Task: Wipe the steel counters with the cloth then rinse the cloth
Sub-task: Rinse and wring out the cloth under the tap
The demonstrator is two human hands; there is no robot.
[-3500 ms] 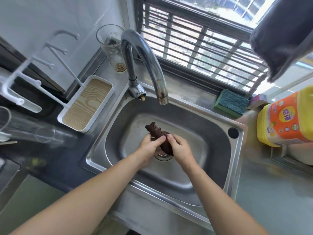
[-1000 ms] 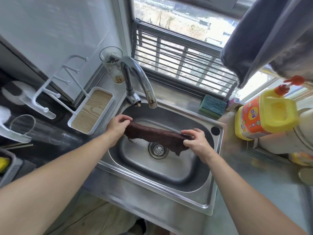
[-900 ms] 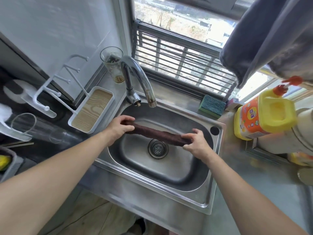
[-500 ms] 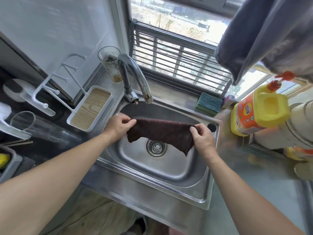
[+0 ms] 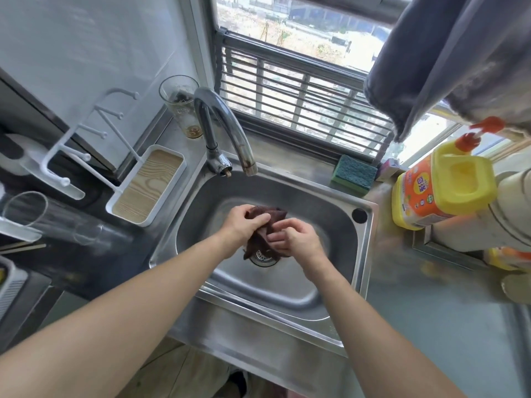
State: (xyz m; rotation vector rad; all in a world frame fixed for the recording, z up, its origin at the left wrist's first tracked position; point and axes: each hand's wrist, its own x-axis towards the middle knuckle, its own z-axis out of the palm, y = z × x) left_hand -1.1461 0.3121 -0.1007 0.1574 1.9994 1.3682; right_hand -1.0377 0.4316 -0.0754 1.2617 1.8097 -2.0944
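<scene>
A dark brown cloth (image 5: 260,235) is bunched between both hands over the middle of the steel sink (image 5: 342,271), above the drain (image 5: 263,258). My left hand (image 5: 244,222) grips the cloth's upper part with curled fingers. My right hand (image 5: 293,239) holds its lower right side, fingers curled round it. The faucet (image 5: 230,133) arches over the basin's back edge; no water shows at its spout. The steel counter (image 5: 431,311) runs to the right of the sink.
A glass (image 5: 182,106) stands behind the faucet. A white rack with a wood-grain tray (image 5: 146,188) sits left of the sink. A green sponge (image 5: 353,173) lies on the sill, a yellow detergent jug (image 5: 439,188) at right. Grey fabric (image 5: 439,58) hangs top right.
The cloth was stretched wide between my hands over the sink. Both hands have come together at the middle and the cloth is now bunched up between them.
</scene>
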